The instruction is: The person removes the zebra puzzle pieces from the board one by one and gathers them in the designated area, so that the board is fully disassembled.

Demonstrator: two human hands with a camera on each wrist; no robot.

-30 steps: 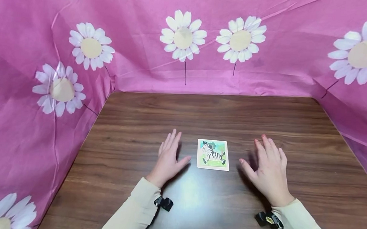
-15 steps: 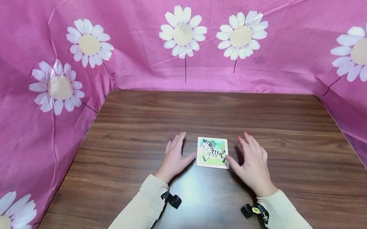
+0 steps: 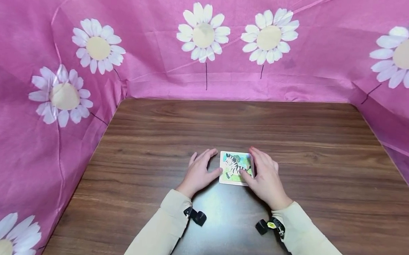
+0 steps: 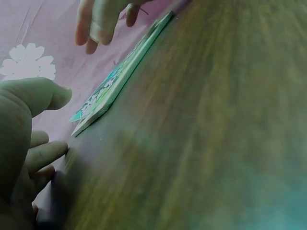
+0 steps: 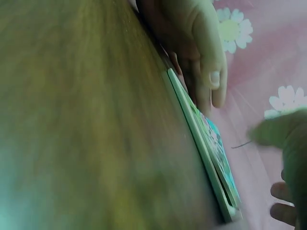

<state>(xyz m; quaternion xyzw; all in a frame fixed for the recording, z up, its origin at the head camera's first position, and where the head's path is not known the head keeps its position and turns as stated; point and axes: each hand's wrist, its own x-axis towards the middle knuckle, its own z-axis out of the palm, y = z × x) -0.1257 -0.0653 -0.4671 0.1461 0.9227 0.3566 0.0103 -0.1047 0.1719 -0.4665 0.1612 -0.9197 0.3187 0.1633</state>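
At the centre of the head view, zebra board (image 3: 232, 166): flat on the brown table (image 3: 149, 140), picture side up, between the two hands.
Left hand (image 3: 198, 175): left of the board, fingers loosely extended, thumb spread beside the left edge, pinching nothing.
Right hand (image 3: 267, 180): at the board's right side, fingers relaxed, thumb above the picture, no grip.
Reach: seemingly the step in hand, a hold not yet taken.
Grip: probably the next need, fingertips meeting both side edges gently.

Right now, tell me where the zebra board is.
In the head view, the zebra board lies on the brown table, below and slightly right of the image centre, between the left hand and the right hand.
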